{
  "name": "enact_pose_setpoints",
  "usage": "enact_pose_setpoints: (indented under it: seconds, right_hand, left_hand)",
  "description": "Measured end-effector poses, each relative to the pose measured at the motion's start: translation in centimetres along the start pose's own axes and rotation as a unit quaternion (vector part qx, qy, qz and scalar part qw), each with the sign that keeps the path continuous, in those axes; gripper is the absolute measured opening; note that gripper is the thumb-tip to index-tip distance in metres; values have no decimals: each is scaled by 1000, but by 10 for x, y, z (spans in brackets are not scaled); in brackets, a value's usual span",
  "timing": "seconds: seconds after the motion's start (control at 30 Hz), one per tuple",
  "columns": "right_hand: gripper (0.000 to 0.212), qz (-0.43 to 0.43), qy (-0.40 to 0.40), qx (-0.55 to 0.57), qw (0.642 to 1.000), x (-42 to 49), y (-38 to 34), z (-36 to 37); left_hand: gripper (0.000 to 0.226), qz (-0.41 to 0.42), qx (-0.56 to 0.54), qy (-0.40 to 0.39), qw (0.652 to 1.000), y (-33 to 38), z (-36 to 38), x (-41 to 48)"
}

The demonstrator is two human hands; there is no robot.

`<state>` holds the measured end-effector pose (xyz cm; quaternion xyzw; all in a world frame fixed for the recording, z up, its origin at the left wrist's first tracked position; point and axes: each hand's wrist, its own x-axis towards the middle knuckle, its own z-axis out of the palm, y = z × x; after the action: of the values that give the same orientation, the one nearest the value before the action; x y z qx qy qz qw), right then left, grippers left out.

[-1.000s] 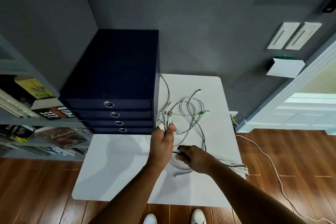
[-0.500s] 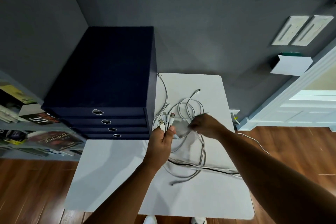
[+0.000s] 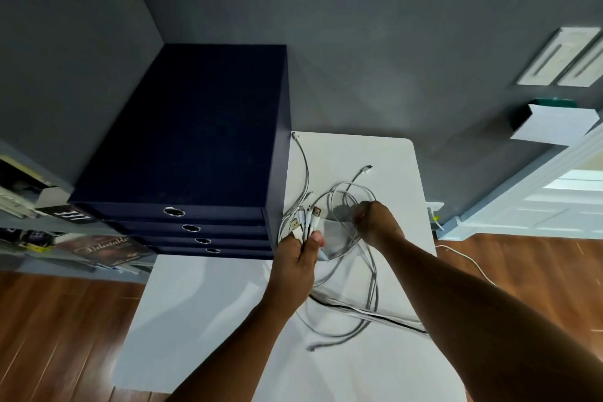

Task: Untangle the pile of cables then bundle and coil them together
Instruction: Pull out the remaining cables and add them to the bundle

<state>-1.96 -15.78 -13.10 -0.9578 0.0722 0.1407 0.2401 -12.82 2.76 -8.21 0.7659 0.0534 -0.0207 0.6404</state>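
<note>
A tangle of white cables (image 3: pixel 355 258) lies spread on the white table (image 3: pixel 208 330), with loops at the middle and loose ends reaching toward the wall. My left hand (image 3: pixel 295 263) grips several USB plug ends (image 3: pixel 305 222) bunched together and pointing up. My right hand (image 3: pixel 375 222) is curled round a cable loop at the far side of the tangle. A black cable (image 3: pixel 368 312) and more white strands run across the table under my right forearm.
A dark blue drawer box (image 3: pixel 192 153) with round pull holes fills the table's left back part. A bookshelf (image 3: pixel 49 232) stands left. A grey wall is behind, a white cable (image 3: pixel 470 263) trails on the wooden floor at right.
My right hand left the near part of the tangle, reached to the far loops and took hold there. The left hand kept holding the plug ends.
</note>
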Motion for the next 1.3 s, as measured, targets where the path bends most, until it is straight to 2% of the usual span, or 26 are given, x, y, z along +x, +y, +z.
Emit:
enact_pose_setpoints:
  seconds: [0.13, 0.23, 0.33, 0.47, 0.6, 0.67, 0.73, 0.8, 0.93, 1.1, 1.3]
  right_hand:
    - [18, -8, 51, 32, 998, 3, 4, -2]
    - [27, 46, 91, 56, 993, 7, 11, -4]
    - [41, 102, 72, 62, 990, 14, 17, -5]
    - [46, 132, 41, 60, 989, 22, 19, -5]
    - [55, 155, 36, 51, 986, 27, 19, -2]
    - [52, 155, 31, 42, 987, 29, 15, 0]
    - [38, 141, 30, 37, 989, 29, 5, 2]
    - [27, 120, 34, 41, 991, 27, -6, 6]
    - [9, 94, 53, 111, 988, 24, -24, 5]
    - [24, 79, 65, 240, 965, 23, -28, -3]
    - [14, 68, 27, 186, 980, 21, -24, 3]
  left_hand:
    - [39, 3, 3, 2, 1000, 0, -1, 2]
    - [36, -4, 8, -2, 1000, 1, -1, 3]
    - [33, -10, 2, -4, 1000, 0, 0, 3]
    - [35, 2, 0, -3, 1000, -2, 1, 5]
    - [58, 9, -18, 7, 1000, -9, 2, 6]
    - [56, 7, -23, 6, 1000, -9, 2, 5]
    - [41, -1, -23, 5, 1000, -8, 2, 4]
    - [36, -7, -30, 2, 1000, -8, 1, 2]
    - [32, -27, -39, 0, 999, -6, -2, 0]
    - [39, -37, -37, 8, 999, -10, -3, -4]
    - [38, -38, -53, 10, 998, -13, -3, -5]
